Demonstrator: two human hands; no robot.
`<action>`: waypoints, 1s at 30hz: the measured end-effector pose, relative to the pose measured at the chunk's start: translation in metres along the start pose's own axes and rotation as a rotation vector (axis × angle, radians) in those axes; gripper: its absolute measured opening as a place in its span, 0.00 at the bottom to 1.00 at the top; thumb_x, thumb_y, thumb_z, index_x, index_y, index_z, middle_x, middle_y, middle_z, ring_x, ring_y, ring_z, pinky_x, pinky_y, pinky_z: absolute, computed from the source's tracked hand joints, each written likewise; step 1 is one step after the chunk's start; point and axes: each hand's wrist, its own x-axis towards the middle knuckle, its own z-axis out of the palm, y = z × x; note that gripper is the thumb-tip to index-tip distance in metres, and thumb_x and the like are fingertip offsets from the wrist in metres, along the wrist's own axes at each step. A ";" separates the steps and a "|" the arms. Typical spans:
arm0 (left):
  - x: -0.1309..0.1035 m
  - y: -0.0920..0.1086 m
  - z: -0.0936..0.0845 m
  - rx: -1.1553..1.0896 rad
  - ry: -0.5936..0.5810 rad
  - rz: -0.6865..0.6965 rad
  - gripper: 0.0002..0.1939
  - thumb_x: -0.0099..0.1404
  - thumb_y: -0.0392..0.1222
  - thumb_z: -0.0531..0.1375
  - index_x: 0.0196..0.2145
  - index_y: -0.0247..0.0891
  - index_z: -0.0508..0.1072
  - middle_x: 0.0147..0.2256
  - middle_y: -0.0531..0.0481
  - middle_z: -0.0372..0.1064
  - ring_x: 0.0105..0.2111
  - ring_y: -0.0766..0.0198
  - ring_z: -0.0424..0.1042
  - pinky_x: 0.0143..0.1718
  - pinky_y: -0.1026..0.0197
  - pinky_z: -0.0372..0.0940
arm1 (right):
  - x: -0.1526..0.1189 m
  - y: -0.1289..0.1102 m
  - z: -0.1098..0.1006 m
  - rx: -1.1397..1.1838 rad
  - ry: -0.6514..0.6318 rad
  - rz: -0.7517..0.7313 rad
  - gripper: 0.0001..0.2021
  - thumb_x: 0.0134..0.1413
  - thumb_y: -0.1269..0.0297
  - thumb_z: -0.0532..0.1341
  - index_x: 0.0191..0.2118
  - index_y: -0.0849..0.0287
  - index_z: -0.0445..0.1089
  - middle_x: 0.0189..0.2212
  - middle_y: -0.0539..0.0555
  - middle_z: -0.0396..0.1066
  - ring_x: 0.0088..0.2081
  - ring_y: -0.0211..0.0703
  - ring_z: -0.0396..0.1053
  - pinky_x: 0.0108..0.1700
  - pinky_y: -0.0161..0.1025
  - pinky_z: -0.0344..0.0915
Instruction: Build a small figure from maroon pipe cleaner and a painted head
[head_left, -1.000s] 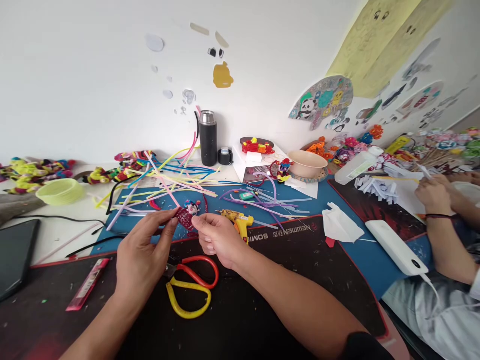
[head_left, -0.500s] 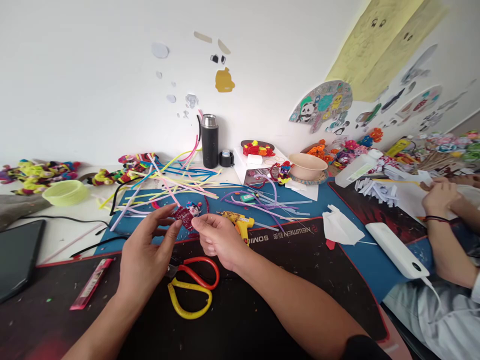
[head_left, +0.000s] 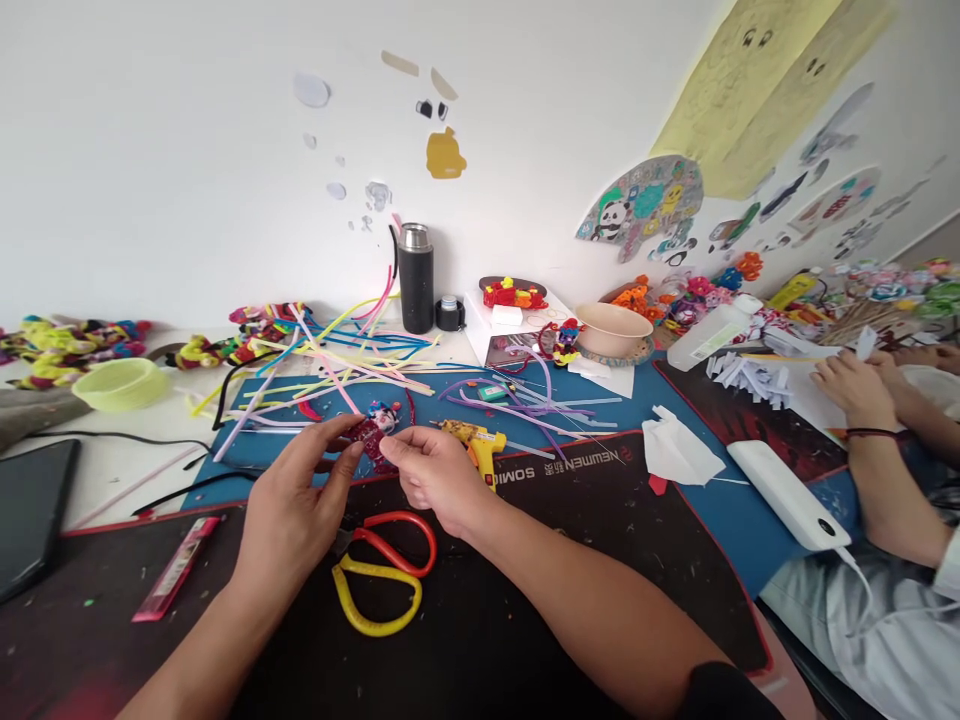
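Between my two hands is a small pipe-cleaner figure [head_left: 385,416], dark red in the body with a white, blue and pink head. The fingers of my left hand [head_left: 307,490] pinch its dark red body from the left. From the right, the thumb and forefinger of my right hand [head_left: 431,475] grip the same figure at its side; the exact contact is hidden by the fingers. Just below my hands lie scissors [head_left: 382,572] with one red and one yellow handle, their blades partly covered by my left hand. A yellow glue gun [head_left: 481,446] rests beyond my right wrist.
Loose pipe cleaners [head_left: 352,365] spread over the blue mat. Behind them stands a black thermos [head_left: 416,280]. A beige bowl [head_left: 613,332], a white power bank [head_left: 787,497] and crumpled tissue [head_left: 681,447] are to the right. At far right a co-worker's hands [head_left: 859,390] handle paper strips.
My hands keep their hold on the figure and have barely moved. The view has shifted slightly. The co-worker's hands have moved a little to the left, with a paper piece now raised.
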 end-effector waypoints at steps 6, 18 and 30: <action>0.000 -0.004 0.002 -0.013 -0.013 -0.032 0.21 0.75 0.62 0.62 0.55 0.50 0.83 0.50 0.43 0.86 0.47 0.45 0.85 0.47 0.50 0.78 | 0.001 0.003 0.000 -0.009 0.005 -0.010 0.30 0.44 0.38 0.83 0.33 0.54 0.69 0.15 0.36 0.54 0.17 0.29 0.46 0.22 0.37 0.38; 0.002 0.000 0.001 -0.475 -0.039 -0.273 0.29 0.65 0.63 0.76 0.56 0.45 0.83 0.50 0.44 0.85 0.53 0.45 0.82 0.58 0.46 0.77 | -0.004 -0.002 0.002 -0.067 -0.123 -0.015 0.30 0.49 0.38 0.81 0.41 0.55 0.72 0.18 0.36 0.58 0.18 0.30 0.47 0.22 0.36 0.41; -0.001 -0.009 -0.004 -0.568 -0.100 -0.414 0.29 0.65 0.62 0.75 0.58 0.45 0.86 0.53 0.45 0.86 0.50 0.44 0.83 0.43 0.56 0.79 | 0.001 -0.008 -0.012 -0.570 0.120 -0.417 0.12 0.68 0.52 0.71 0.43 0.56 0.80 0.24 0.44 0.67 0.28 0.39 0.64 0.33 0.38 0.60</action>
